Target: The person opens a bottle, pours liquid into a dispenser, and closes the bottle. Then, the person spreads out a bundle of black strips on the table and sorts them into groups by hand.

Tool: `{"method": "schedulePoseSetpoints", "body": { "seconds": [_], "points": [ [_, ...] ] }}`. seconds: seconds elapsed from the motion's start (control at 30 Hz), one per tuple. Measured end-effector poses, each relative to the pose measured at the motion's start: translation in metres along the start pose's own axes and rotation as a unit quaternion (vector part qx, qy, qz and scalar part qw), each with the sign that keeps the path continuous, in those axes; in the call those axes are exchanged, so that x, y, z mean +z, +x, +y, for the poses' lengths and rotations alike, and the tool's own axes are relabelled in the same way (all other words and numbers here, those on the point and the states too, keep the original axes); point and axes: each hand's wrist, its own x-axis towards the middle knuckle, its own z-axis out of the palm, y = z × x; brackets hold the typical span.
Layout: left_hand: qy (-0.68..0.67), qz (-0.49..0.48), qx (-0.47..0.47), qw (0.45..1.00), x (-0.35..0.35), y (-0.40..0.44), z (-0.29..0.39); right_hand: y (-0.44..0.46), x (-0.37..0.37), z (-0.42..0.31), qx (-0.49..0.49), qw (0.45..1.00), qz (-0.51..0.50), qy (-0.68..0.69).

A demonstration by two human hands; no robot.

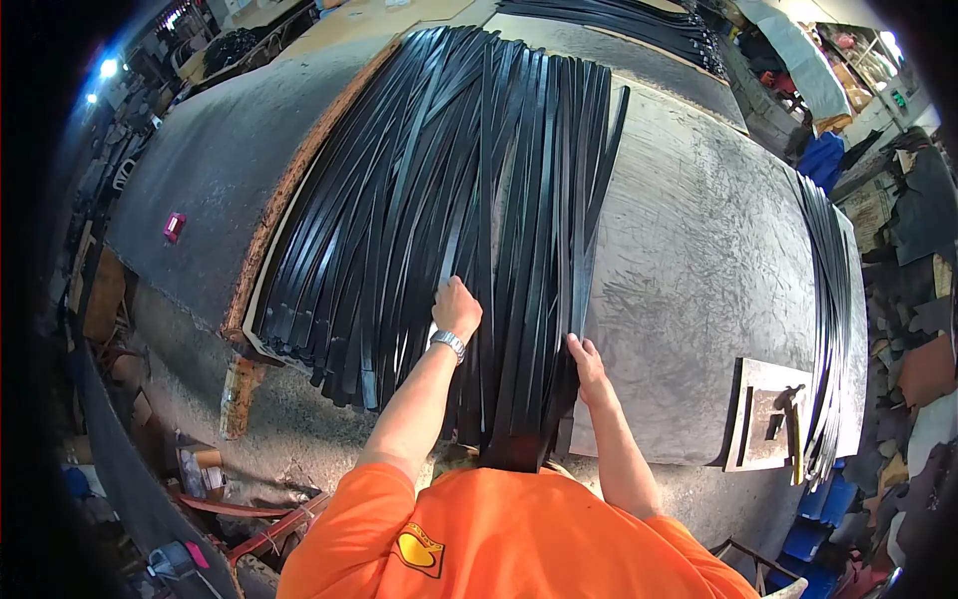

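A wide layer of long black leather-like strips [399, 190] lies lengthwise on the table, many overlapping at slight angles. My left hand [457, 307], with a metal watch [448, 344] on its wrist, is closed over the strips near the middle, its fingers curled round a strip. At the right edge of the pile, my right hand [591, 367] has its thumb and fingers closed about the edge of a strip; its fingertips are partly hidden. Between my hands, a denser bunch of strips [519, 399] runs down to my body and hangs over the table's near edge.
A worn grey tabletop [699, 260] extends to the right. There, a small board with a dark metal tool [773, 414] lies beside another bundle of strips [826, 299]. Left of a wooden rail [299, 180] is a dark surface with a pink object [174, 228]. More strips [619, 25] lie at the back.
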Motion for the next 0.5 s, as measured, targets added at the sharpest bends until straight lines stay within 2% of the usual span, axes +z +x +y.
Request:
{"method": "schedulePoseSetpoints", "body": {
  "seconds": [0.1, 0.13, 0.27, 0.37, 0.4, 0.43, 0.5],
  "points": [
    [0.035, 0.065, -0.012, 0.997, -0.035, -0.015, 0.028, 0.007, -0.004, 0.008, 0.000, 1.000, -0.007, 0.020],
    [0.007, 0.064, -0.017, 0.998, -0.024, -0.002, 0.019, 0.008, -0.006, 0.009, -0.002, 1.000, -0.005, 0.015],
    [0.000, 0.009, -0.023, 1.000, -0.015, 0.036, 0.004, 0.015, -0.009, 0.016, -0.011, 1.000, -0.002, 0.020],
    [-0.060, -0.111, 0.021, 0.992, -0.041, 0.032, 0.018, 0.015, -0.010, 0.019, -0.009, 1.000, -0.005, 0.019],
    [-0.138, -0.123, 0.033, 0.982, -0.036, 0.031, 0.020, 0.016, -0.010, 0.017, -0.009, 1.000, -0.007, 0.015],
    [-0.199, -0.110, 0.047, 0.973, -0.027, 0.026, 0.020, 0.017, -0.011, 0.017, -0.004, 1.000, -0.007, 0.019],
    [-0.229, -0.035, 0.047, 0.972, 0.020, 0.017, 0.010, 0.020, -0.013, 0.019, 0.007, 1.000, -0.011, 0.028]
  ]
}}
